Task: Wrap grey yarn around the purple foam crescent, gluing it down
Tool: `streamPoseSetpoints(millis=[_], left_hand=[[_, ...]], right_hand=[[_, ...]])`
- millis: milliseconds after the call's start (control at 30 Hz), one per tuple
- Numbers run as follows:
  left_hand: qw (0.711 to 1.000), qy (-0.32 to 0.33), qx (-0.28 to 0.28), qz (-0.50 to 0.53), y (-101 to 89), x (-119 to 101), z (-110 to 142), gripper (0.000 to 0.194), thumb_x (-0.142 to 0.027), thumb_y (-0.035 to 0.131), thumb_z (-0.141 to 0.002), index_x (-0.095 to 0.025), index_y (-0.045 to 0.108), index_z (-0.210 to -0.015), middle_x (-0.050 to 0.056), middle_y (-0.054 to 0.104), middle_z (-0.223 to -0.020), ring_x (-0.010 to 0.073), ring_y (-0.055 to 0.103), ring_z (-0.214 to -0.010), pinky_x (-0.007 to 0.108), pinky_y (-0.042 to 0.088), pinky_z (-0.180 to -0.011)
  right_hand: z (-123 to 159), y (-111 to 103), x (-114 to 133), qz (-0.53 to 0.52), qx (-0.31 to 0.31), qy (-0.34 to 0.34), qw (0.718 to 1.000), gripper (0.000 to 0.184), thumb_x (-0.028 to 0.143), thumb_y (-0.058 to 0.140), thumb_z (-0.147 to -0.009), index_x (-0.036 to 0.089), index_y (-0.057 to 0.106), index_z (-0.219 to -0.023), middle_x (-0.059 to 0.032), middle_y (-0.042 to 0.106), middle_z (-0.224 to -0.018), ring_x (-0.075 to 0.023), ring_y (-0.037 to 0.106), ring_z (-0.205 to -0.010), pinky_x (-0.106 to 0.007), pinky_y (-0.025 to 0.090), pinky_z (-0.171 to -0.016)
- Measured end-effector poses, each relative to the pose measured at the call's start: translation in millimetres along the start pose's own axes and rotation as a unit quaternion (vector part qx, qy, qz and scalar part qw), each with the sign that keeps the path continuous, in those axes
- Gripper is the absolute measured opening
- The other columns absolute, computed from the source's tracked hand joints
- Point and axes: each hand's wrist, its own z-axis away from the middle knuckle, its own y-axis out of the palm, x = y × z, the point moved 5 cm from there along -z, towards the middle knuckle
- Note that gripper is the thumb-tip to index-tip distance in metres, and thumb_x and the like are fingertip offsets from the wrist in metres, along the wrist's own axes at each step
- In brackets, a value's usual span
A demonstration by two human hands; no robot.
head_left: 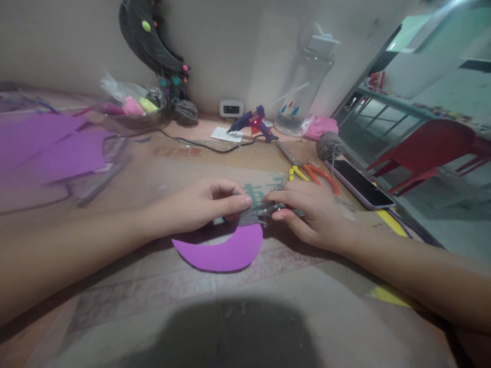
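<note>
A purple crescent cutout (226,253) has grey yarn (248,219) wound around its upper right part. My left hand (215,202) pinches the wrapped end between thumb and fingers, which hide the tip. My right hand (307,209) is closed on a small dark metal tool (270,208) whose pointed end reaches the yarn. The tool's exact kind is unclear, since fingers cover much of it. Beyond my right hand lie orange-handled scissors (322,176) and a yellow-handled tool (297,174).
A blue glue gun (249,121) with a red light stands at the back, its cord trailing left. Purple sheets (57,145) lie left. A phone (360,184) and a yarn ball (330,145) sit right. A bottle (305,92) stands against the wall.
</note>
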Motion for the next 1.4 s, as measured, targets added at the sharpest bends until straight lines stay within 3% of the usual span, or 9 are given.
streamPoseSetpoints(millis=[633,900,1400], left_hand=[[1.000,0.002,0.004,0.004,1.6,0.8,-0.9,0.037,-0.052,0.051,-0.087,-0.019,0.055,-0.071,-0.001,0.056,-0.067,0.0096,0.043,-0.052,0.022,0.033,-0.046],[1.000,-0.005,-0.002,0.004,0.0,2.6,0.0,0.040,-0.054,0.052,-0.087,-0.018,0.055,-0.069,-0.002,0.053,-0.063,0.0091,0.042,-0.050,0.021,0.030,-0.045],[1.000,-0.008,-0.004,0.008,-0.7,3.8,-0.2,0.039,-0.055,0.052,-0.087,-0.019,0.056,-0.072,-0.002,0.055,-0.065,0.0089,0.042,-0.049,0.022,0.031,-0.044]], right_hand=[[0.3,1.8,1.0,0.021,0.004,-0.018,1.000,0.031,0.038,0.048,-0.096,0.013,0.067,-0.100,-0.0041,0.062,-0.072,-0.0141,0.052,-0.064,-0.027,0.034,-0.061],[-0.5,0.4,-4.3,-0.050,0.006,0.043,0.998,0.036,0.040,0.040,-0.098,0.015,0.066,-0.098,-0.0061,0.066,-0.079,-0.0154,0.055,-0.070,-0.027,0.039,-0.068],[-0.5,0.7,-1.1,0.000,0.000,0.006,1.000,0.032,0.038,0.045,-0.097,0.015,0.067,-0.098,-0.0052,0.063,-0.075,-0.0146,0.053,-0.066,-0.027,0.036,-0.063]])
